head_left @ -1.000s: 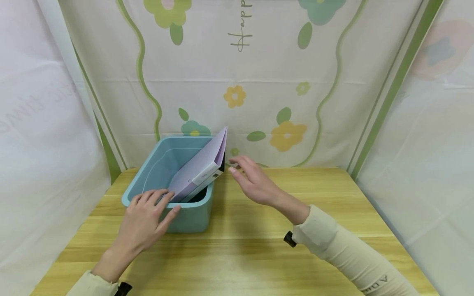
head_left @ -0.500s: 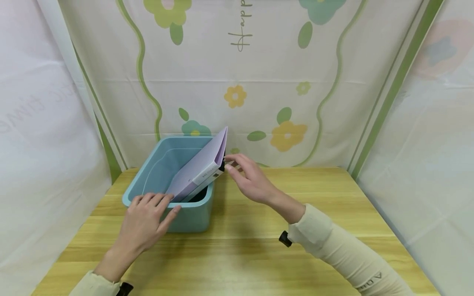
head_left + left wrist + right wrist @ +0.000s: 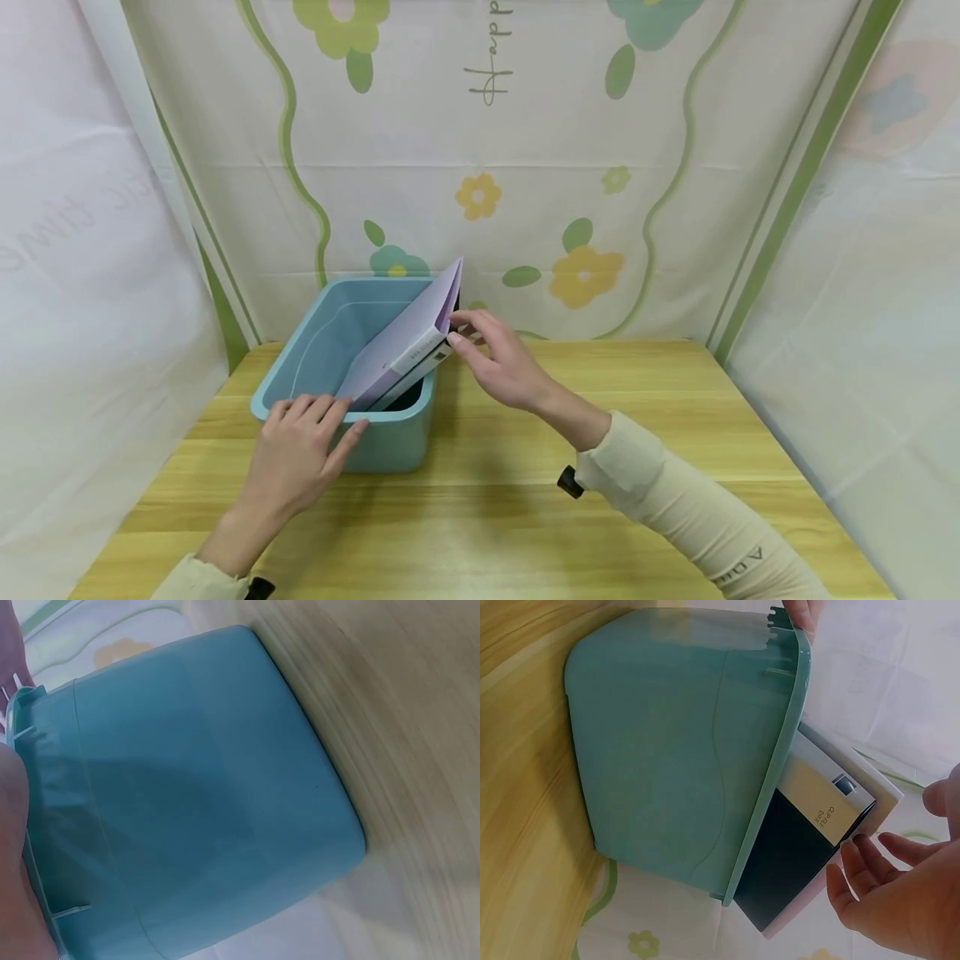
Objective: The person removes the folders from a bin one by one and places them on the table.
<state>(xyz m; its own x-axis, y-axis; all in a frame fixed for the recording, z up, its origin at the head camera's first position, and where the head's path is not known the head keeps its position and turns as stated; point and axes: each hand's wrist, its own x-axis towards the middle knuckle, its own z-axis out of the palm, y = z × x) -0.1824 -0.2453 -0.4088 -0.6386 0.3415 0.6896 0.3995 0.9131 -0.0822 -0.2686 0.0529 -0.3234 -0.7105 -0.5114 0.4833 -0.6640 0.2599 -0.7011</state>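
Wood-grain bench (image 3: 637,400): one; the bin stands on its left part.
Light-blue rectangular plastic bin (image 3: 386,450): one.
Lilac stiff-covered folder (image 3: 401,333): one; slants in the bin, upper end past the right rim.
Black-faced folder (image 3: 784,855): one; beneath the lilac folder.
Left hand (image 3: 296,458): one; fingers hooked over the near rim.
Right hand (image 3: 506,362): one; fingers loosely spread at the folders' raised end. Apparent step: reaching for a hold; next move calls for closing fingers there.
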